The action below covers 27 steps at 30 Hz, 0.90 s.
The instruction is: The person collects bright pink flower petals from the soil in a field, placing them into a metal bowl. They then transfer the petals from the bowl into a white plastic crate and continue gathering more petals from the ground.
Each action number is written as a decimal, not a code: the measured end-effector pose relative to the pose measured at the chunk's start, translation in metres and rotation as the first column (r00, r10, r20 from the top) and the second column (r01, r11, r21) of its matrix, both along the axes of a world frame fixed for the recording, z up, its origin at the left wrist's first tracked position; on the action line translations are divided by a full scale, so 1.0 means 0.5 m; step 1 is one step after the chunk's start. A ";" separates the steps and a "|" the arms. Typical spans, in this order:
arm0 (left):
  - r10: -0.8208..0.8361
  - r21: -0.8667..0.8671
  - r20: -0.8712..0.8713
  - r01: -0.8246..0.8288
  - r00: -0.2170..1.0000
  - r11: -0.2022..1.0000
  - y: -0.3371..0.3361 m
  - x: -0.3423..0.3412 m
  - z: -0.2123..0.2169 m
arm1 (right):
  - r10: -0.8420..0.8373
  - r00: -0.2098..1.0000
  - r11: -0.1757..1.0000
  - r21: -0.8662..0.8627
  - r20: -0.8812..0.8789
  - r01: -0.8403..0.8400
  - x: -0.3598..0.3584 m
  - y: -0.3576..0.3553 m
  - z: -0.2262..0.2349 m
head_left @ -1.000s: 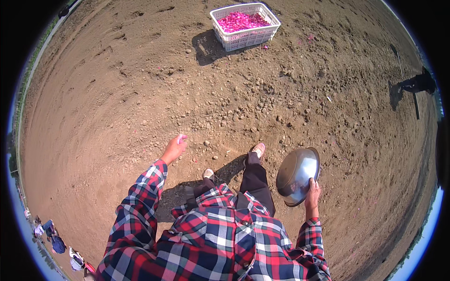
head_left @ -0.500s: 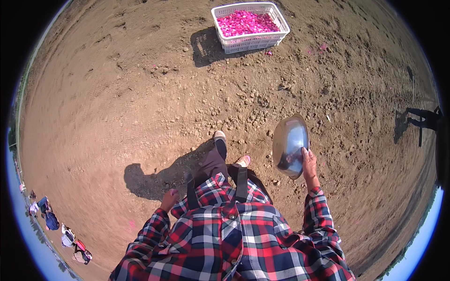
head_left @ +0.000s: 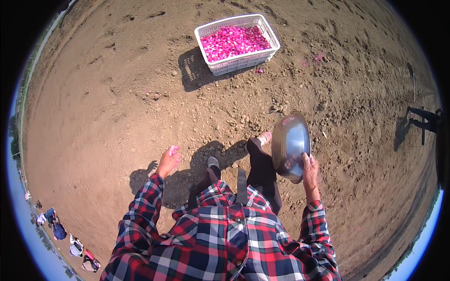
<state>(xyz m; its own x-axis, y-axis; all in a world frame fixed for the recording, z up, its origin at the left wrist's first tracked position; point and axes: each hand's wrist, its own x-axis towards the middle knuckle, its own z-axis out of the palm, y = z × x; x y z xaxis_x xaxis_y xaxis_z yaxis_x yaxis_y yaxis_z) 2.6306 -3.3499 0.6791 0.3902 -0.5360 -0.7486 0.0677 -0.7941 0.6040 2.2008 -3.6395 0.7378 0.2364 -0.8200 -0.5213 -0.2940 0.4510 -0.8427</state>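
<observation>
My right hand [head_left: 310, 173] grips the rim of a shiny metal basin [head_left: 277, 140], thumb on the inner side. The basin is tilted on edge beside my right leg, its hollow facing right; a pinkish tint shows near its upper rim. My left hand [head_left: 168, 162] is held out over the ground on the left, fingers curled together. Something pink shows at its fingertips, too small to name. Ahead on the soil stands a white plastic crate [head_left: 236, 63] filled with small bright pink and whitish pieces [head_left: 234, 42]. Neither hand touches it.
Loose, cloddy brown soil [head_left: 93, 117] spreads all around. A few pink bits [head_left: 318, 58] lie right of the crate. A dark-clothed person [head_left: 424, 120] stands at the far right edge. Several people [head_left: 58, 231] are at the far lower left.
The crate now appears nearer and slightly left. My right foot has stepped forward. My left hand has swung up and forward; the basin stays in my right hand.
</observation>
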 end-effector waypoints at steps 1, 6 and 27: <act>0.015 -0.002 -0.024 -0.015 1.000 1.000 -0.040 -0.019 0.008 | 0.054 0.996 0.998 0.013 0.066 -0.055 -0.002 -0.025 -0.006; -0.029 -0.004 -0.117 0.029 0.993 1.000 -0.228 -0.122 0.040 | 0.179 0.981 0.984 -0.014 0.074 -0.178 0.003 -0.163 -0.045; 0.039 -0.153 -0.474 -0.126 0.880 0.980 -0.768 -0.241 0.185 | 0.629 0.671 0.583 -0.333 -0.393 -0.741 0.095 -0.398 0.063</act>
